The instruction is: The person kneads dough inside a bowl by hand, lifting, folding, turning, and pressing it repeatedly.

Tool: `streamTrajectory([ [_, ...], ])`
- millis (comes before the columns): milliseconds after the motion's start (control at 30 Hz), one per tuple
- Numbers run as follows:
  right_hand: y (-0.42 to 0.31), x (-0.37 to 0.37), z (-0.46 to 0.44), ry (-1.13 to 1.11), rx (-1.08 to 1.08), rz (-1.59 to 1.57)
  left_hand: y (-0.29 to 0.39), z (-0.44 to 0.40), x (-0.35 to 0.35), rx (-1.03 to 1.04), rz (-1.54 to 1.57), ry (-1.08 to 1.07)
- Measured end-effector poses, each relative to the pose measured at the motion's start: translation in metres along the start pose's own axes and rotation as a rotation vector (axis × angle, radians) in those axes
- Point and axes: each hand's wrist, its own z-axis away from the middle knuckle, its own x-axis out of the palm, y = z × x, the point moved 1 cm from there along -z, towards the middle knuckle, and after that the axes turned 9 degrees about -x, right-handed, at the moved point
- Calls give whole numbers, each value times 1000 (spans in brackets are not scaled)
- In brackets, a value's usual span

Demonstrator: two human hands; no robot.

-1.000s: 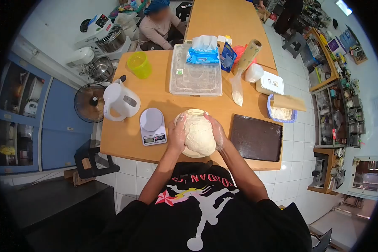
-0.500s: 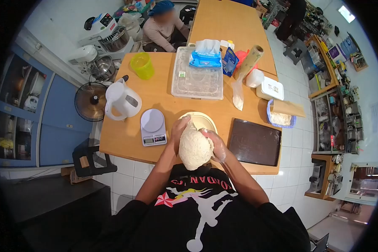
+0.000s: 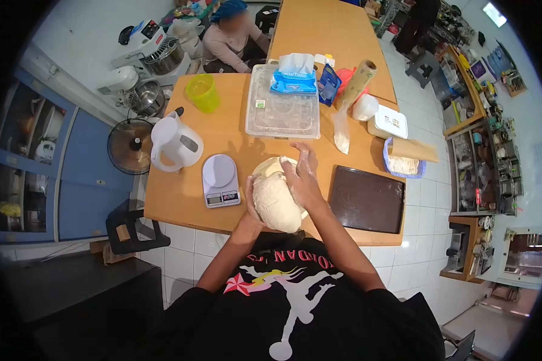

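Observation:
A large pale ball of dough (image 3: 275, 201) is held up over a cream bowl (image 3: 266, 166) at the table's near edge. My left hand (image 3: 251, 195) cups its left side, with most of the fingers hidden behind it. Against the upper right of the dough rests the thumb side of my right hand (image 3: 304, 179). The other fingers of that hand stretch forward, spread and off the dough, with flour or dough residue on them. The dough hides much of the bowl.
Left on the wooden table stand a kitchen scale (image 3: 220, 180), a white kettle (image 3: 176, 143) and a yellow-green cup (image 3: 203, 93). A dark baking tray (image 3: 367, 198) lies right. Beyond are a lidded plastic box (image 3: 283, 117) and a flour basket (image 3: 403, 165). A person (image 3: 232, 39) sits at the back.
My right hand has moved up from the dough's right side, and its fingers have opened forward. The dough's surface looks smoother, and it has shifted slightly up.

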Motion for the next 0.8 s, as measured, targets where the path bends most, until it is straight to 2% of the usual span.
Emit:
streamTrajectory([
  [33, 2, 0, -2, -34, 19, -52, 1, -3, 1, 47, -12, -11],
  [133, 25, 6, 1, -113, 269, -567, 5, -5, 6, 210, -135, 454],
  [233, 9, 24, 34, -62, 256, -736, 25, -10, -21, 218, -95, 426],
  [333, -34, 6, 50, 122, 214, -506, 21, -11, -25, 173, -210, 253],
  [367, -11, 20, 53, 212, 190, -567, 19, -14, -27, 217, -340, 415],
  [433, 8, 19, 49, 217, 245, -597, 14, -21, -22, 306, -597, 740],
  [533, 17, 3, 41, 170, 282, -575, 25, -15, 11, 779, -1586, 1048],
  [567, 24, -2, 40, 127, 259, -534, 35, -10, 16, 559, -1434, 1031],
  [600, 29, -5, 40, 83, 242, -493, 30, -11, 31, 425, -1521, 933],
  [633, 24, -11, 36, 34, 122, -442, 23, -11, 49, 292, -1598, 833],
  [667, 19, -13, 35, 29, 207, -481, 20, -13, 58, 165, -1668, 727],
  [700, 14, -15, 33, 26, 290, -520, 22, -14, 54, 237, -1666, 680],
  [767, 15, -11, 32, 42, 300, -486, 23, -17, 43, 218, -1376, 725],
  [800, 23, -5, 33, 59, 229, -414, 22, -19, 36, 206, -1231, 742],
])
